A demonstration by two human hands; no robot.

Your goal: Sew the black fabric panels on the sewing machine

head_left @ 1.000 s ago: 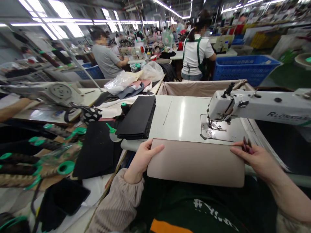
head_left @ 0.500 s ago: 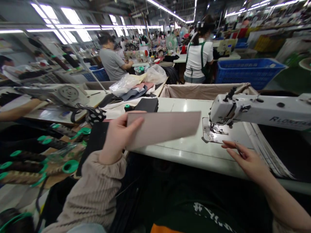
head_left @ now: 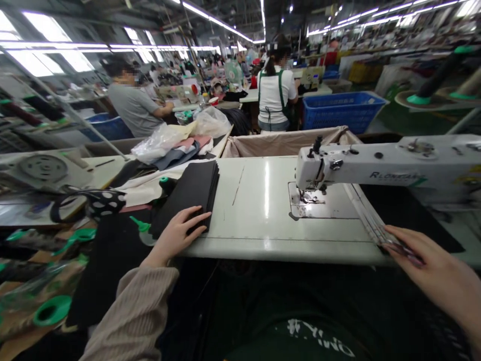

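Spread-fingered, your left hand [head_left: 178, 234] touches stacked black sheets [head_left: 191, 188]; your right hand [head_left: 430, 250] grips snips [head_left: 412, 255] beside pale strips [head_left: 369, 216]. Sheets and strips aren't at the needle [head_left: 300, 192] yet.

The left forearm [head_left: 131, 311] slants up from the bottom edge, sleeved in ribbed beige nearly to the wrist [head_left: 156, 259]; the left hand [head_left: 184, 231] is palm down, fingers spread and slightly bent. The bare right forearm [head_left: 464, 296] enters from the right; the right hand [head_left: 421, 253] points leftward, fingers seemingly closed in a pinch, partly hidden.
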